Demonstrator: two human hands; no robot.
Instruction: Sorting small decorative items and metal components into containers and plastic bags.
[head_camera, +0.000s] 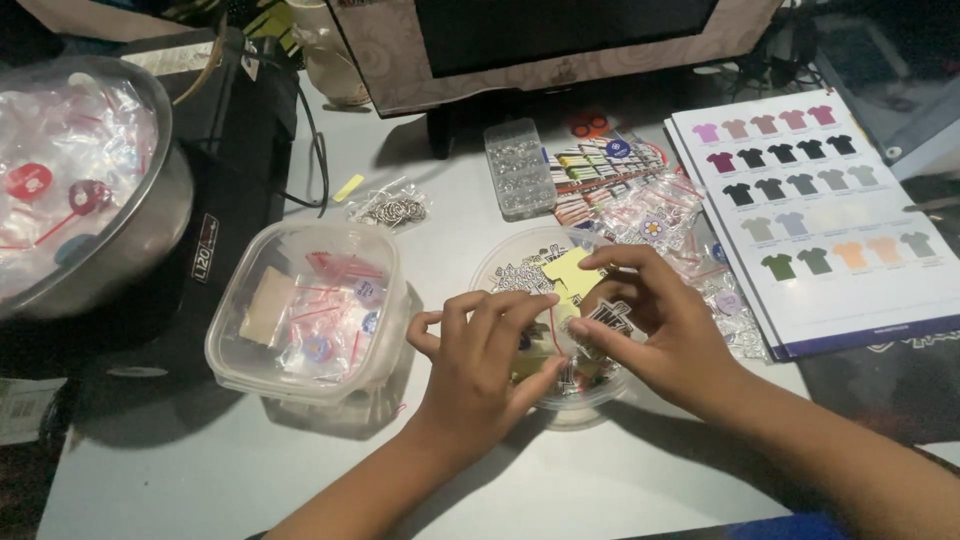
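Pinching a small dark flat sticker (610, 318) with right hand (655, 325); left hand (480, 365) curled, at nine o'clock, over round clear plastic tub (500, 265).

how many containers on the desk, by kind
Round clear tub under the left hand and right hand: 1
Square clear plastic tub: 1
Metal bowl: 1
Clear compartment box: 1
Total: 4

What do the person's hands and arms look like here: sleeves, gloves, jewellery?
Both hands, left and right, are bare: no gloves, rings, watch or bracelets show. Both forearms are uncovered as far as the frame's edge, so no sleeves appear. Nails look short and plain.
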